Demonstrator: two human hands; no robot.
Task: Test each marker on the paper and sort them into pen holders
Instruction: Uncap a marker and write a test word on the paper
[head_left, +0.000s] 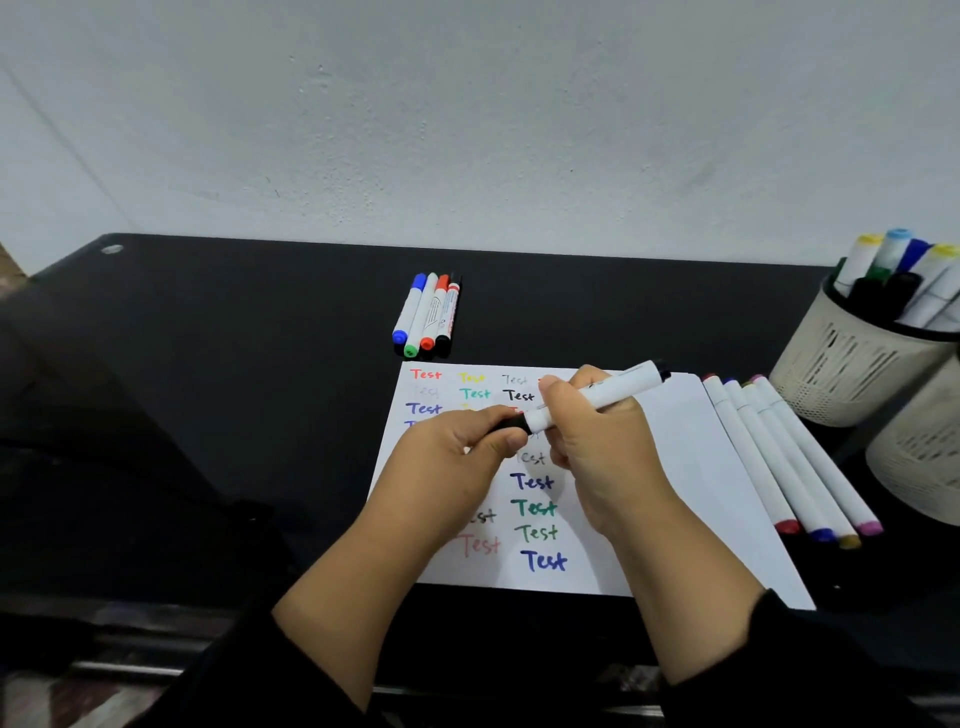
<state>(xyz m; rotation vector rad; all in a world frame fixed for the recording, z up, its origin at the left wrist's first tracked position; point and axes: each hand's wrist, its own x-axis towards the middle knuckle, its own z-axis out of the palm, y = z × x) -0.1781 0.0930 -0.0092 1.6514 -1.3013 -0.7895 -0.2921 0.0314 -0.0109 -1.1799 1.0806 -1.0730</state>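
Observation:
A white sheet of paper (670, 467) lies on the black desk, covered with several coloured "Test" words. Above it my right hand (597, 441) grips the white barrel of a black marker (613, 392), its far end pointing up right. My left hand (457, 452) pinches the marker's black cap (511, 427) at the near end. Several white markers (789, 457) with coloured ends lie side by side right of the paper. Behind the paper lies another group of markers (428, 314). A cream pen holder (852, 358) at far right holds several markers.
A second cream pen holder (924, 457) stands nearer at the right edge, its inside hidden. The black desk (234, 364) meets a white wall at the back. A small round disc (111, 249) sits at the desk's far left corner.

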